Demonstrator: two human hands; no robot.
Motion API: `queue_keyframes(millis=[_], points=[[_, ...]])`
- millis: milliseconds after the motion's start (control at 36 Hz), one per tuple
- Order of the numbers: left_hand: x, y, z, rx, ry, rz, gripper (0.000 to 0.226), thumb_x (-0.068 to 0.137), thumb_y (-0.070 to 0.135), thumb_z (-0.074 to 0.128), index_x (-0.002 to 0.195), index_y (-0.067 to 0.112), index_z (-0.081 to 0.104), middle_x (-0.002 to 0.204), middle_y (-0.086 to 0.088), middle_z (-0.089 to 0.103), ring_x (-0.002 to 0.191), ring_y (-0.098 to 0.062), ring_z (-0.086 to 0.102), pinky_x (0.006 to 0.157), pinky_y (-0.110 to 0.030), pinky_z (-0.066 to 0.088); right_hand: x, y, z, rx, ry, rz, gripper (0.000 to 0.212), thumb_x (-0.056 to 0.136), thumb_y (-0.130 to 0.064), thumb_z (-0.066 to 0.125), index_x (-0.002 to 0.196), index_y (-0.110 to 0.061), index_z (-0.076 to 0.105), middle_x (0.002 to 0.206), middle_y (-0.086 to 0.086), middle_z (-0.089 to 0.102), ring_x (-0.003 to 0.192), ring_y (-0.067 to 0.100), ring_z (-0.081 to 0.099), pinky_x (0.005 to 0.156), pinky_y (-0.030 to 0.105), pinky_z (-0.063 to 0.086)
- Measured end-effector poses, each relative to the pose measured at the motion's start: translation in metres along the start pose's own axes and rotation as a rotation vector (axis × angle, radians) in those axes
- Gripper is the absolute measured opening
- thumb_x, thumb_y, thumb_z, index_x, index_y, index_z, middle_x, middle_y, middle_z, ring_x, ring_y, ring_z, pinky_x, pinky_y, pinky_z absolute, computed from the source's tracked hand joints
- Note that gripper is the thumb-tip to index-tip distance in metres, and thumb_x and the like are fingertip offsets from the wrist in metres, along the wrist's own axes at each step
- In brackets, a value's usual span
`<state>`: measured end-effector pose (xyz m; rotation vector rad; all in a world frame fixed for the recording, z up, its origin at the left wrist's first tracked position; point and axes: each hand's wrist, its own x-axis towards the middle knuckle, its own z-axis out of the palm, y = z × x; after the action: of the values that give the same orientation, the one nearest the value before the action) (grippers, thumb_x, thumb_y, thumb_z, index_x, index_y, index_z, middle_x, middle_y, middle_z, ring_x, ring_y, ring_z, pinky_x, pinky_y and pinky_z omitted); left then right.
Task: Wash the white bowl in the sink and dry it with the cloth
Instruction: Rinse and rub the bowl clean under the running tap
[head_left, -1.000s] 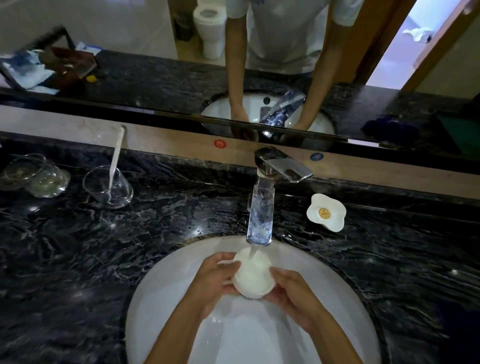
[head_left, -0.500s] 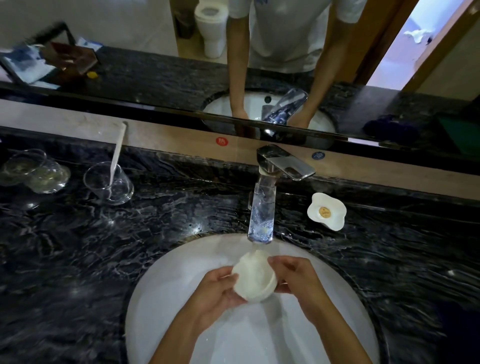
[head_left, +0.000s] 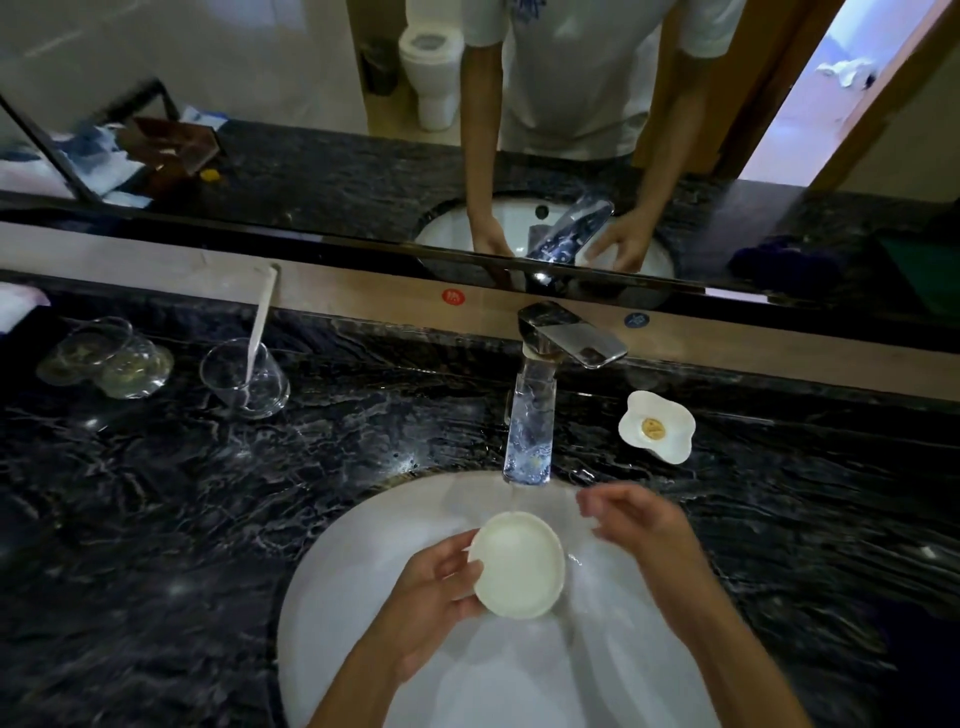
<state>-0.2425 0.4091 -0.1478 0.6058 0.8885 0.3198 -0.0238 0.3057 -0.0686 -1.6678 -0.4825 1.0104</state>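
Whereas half a second ago both hands were closed round the bowl, it is now held by one hand only.

Change, right hand: the right hand (head_left: 636, 525) is seen lifted off the bowl and shifted toward the tap side of the basin; it is blurred, its fingers loosely spread, nothing gripped.

Change, left hand: the left hand (head_left: 434, 597) is left as the sole support; the bowl's left edge is pinched between thumb on the rim and fingers curled beneath.

Change, bowl attitude: earlier the rounded underside was presented to the camera; now the open mouth is turned upward and its inside is shown.

Bowl position: the white bowl (head_left: 519, 565) is held above the sink (head_left: 332, 597), just in front of the spout of the faucet (head_left: 535, 410) and apart from the right hand.

Bowl appearance: small, round, plain white with a faint cream cast; the rim is smooth and unbroken; the inside is pale and uniform, with a soft sheen. Whether water is held in it cannot be told.

Water: a thin stream is seen below the spout, falling behind the bowl's far rim.

Surroundings: the dark marbled counter (head_left: 156, 493) is noted around the basin, a flower-shaped white dish (head_left: 657, 427) to the right of the faucet, a glass tumbler (head_left: 244, 379) with a toothbrush to the left.
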Motion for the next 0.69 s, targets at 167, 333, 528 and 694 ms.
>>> queue_keyframes(millis=[167, 333, 528, 694], points=[[-0.008, 0.001, 0.01, -0.024, 0.038, 0.026, 0.03, 0.093, -0.005, 0.058, 0.122, 0.001, 0.066, 0.115, -0.017, 0.075, 0.1, -0.032, 0.074, 0.077, -0.045, 0.064, -0.003, -0.095, 0.014, 0.07, -0.123, -0.206, 0.045, 0.086, -0.056, 0.058, 0.095, -0.017, 0.079, 0.085, 0.007, 0.077, 0.077, 0.016, 0.071, 0.064, 0.021, 0.055], [-0.014, 0.013, 0.019, 0.065, 0.059, 0.058, 0.035, 0.096, -0.002, 0.058, 0.13, 0.0, 0.06, 0.126, -0.023, 0.069, 0.112, -0.04, 0.067, 0.09, -0.052, 0.059, 0.003, -0.136, 0.035, 0.094, -0.045, -0.236, 0.04, 0.099, -0.041, 0.057, 0.076, -0.016, 0.078, 0.067, 0.005, 0.073, 0.06, 0.012, 0.064, 0.054, 0.021, 0.044], [-0.022, 0.026, 0.022, 0.107, 0.067, 0.078, 0.038, 0.095, 0.001, 0.059, 0.133, 0.002, 0.059, 0.129, -0.022, 0.067, 0.116, -0.042, 0.065, 0.084, -0.046, 0.061, 0.005, -0.103, 0.028, 0.089, 0.068, -0.126, 0.042, 0.096, -0.034, 0.065, 0.058, -0.018, 0.074, 0.054, 0.001, 0.066, 0.047, 0.009, 0.058, 0.054, 0.022, 0.05], [-0.033, 0.025, 0.022, 0.109, 0.074, 0.091, 0.038, 0.095, -0.001, 0.059, 0.133, 0.002, 0.059, 0.13, -0.02, 0.067, 0.116, -0.038, 0.065, 0.089, -0.047, 0.06, 0.0, -0.081, 0.022, 0.082, 0.047, -0.085, 0.036, 0.095, -0.037, 0.066, 0.066, -0.017, 0.071, 0.058, 0.002, 0.066, 0.053, 0.01, 0.059, 0.051, 0.016, 0.048]])
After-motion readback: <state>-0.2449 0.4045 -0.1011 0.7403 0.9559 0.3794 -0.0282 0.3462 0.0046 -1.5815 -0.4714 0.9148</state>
